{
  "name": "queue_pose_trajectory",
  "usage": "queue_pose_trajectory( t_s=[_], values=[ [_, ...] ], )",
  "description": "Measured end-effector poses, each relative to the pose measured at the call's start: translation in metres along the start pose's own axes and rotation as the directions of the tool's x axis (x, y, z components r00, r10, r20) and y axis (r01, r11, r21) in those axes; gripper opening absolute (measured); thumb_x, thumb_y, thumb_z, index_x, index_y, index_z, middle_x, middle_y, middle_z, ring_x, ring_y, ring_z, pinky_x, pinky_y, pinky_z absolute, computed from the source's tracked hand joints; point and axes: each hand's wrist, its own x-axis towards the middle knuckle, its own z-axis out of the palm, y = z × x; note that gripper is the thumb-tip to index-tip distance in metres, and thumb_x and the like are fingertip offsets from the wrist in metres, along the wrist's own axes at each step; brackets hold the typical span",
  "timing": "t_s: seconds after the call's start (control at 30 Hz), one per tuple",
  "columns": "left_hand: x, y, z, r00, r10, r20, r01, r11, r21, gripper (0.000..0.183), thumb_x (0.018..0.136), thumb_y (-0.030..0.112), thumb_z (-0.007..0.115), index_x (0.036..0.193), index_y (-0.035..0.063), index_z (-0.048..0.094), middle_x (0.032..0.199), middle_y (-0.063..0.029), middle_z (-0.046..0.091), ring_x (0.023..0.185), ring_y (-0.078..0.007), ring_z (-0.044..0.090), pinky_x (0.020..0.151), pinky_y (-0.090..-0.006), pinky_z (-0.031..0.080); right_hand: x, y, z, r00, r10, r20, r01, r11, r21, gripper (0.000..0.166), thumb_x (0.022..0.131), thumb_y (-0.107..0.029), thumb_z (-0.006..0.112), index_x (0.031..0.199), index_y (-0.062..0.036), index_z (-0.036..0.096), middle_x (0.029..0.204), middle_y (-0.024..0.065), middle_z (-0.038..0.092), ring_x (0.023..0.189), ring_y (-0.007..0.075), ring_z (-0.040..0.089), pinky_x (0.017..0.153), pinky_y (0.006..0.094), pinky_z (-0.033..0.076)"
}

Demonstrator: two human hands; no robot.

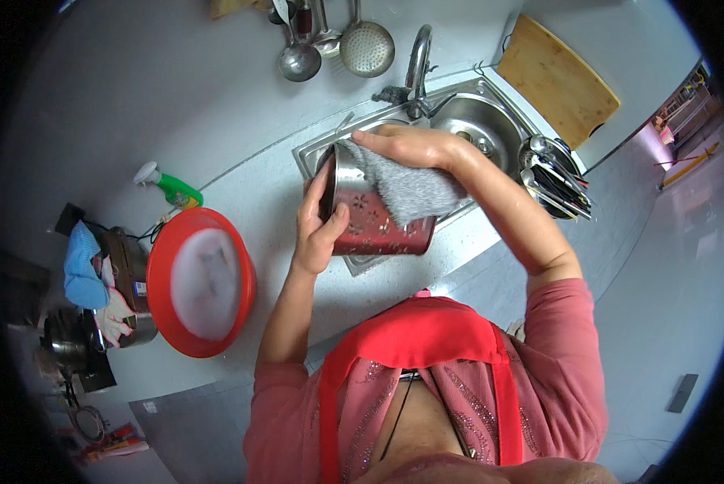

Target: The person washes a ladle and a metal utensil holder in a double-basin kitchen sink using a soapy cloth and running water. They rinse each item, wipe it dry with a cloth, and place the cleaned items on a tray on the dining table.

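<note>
A dark red metal canister with cut-out flower shapes and a silver band lies tilted over the near side of the sink. My left hand grips it at its open end, thumb on the outer wall and fingers around the rim. My right hand holds a grey cloth against the canister's upper side. The cloth drapes over part of the red wall. Much of the left basin is hidden behind the canister and the right hand.
A red basin of sudsy water stands left, near a green spray bottle. Behind the sink rises a faucet. Right are a utensil holder with several utensils and a leaning cutting board. Ladles and a skimmer hang on the wall.
</note>
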Motion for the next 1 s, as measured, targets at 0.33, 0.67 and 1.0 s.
queue_pose_trajectory(
  t_s=[0.33,0.67,1.0],
  values=[
    [0.002,-0.008,-0.014,0.999,-0.018,-0.046,-0.014,0.796,-0.605,0.056,0.090,0.037,0.050,0.132,0.0017,0.037,0.125,-0.0085,0.050,0.114,-0.0208,0.049,0.095,-0.0337,0.039,-0.026,0.047,0.036,0.911,-0.047,-0.410,0.394,0.394,0.830,0.025,0.092,-0.018,0.049,0.109,-0.0021,0.058,0.102,0.0099,0.062,0.087,0.0169,0.062,0.072,0.0265,0.052],
    [0.008,-0.020,-0.006,0.944,0.049,-0.326,-0.278,0.650,-0.707,0.052,0.093,0.045,0.039,0.128,0.0062,0.044,0.126,-0.0100,0.051,0.114,-0.0263,0.050,0.096,-0.0420,0.041,-0.028,0.002,0.065,0.824,0.295,-0.484,0.193,0.656,0.730,0.025,0.092,-0.025,0.053,0.099,-0.0026,0.060,0.082,0.0016,0.061,0.069,0.0097,0.053,0.062,0.0250,0.045],
    [0.015,-0.031,-0.006,0.889,0.170,-0.426,-0.410,0.711,-0.572,0.057,0.092,0.047,0.038,0.131,0.0058,0.040,0.127,-0.0104,0.050,0.115,-0.0262,0.049,0.097,-0.0412,0.040,-0.046,-0.009,0.097,0.898,0.063,-0.434,0.439,-0.164,0.884,0.029,0.090,-0.018,0.051,0.115,-0.0022,0.053,0.104,0.0103,0.061,0.089,0.0204,0.061,0.074,0.0335,0.053]
  ],
)
